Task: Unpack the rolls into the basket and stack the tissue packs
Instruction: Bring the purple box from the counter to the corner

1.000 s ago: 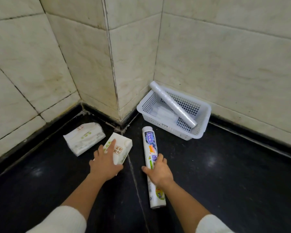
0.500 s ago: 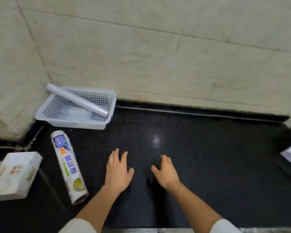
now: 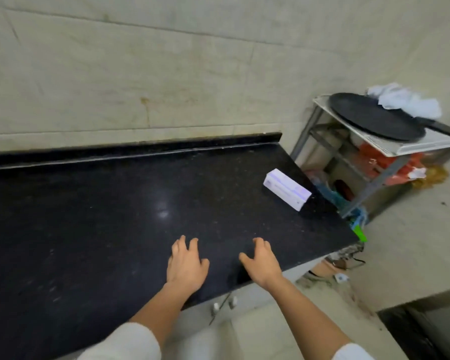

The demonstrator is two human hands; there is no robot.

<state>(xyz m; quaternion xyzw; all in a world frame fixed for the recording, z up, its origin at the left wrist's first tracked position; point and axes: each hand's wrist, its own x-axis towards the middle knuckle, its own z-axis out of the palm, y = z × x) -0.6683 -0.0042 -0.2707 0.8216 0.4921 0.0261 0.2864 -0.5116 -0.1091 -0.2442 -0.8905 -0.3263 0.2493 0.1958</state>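
Observation:
A long white box with purple print (image 3: 287, 189) lies on the black countertop (image 3: 89, 216) near its right end. My left hand (image 3: 186, 263) and my right hand (image 3: 263, 263) hover side by side over the counter's front edge, both empty with fingers spread. The box is well beyond my right hand, up and to the right. The basket, the rolls and the tissue packs are out of view to the left.
A metal rack (image 3: 379, 162) stands right of the counter, carrying a black round pan (image 3: 374, 118) and a crumpled white cloth (image 3: 405, 100). Red bags sit on its lower shelves. Cabinet doors with small knobs (image 3: 224, 305) are below the counter edge. A tiled wall runs behind.
My view has swung right along the counter: the basket, printed roll and tissue packs have left the frame, and the white box and rack have come in. Both hands let go and stay empty.

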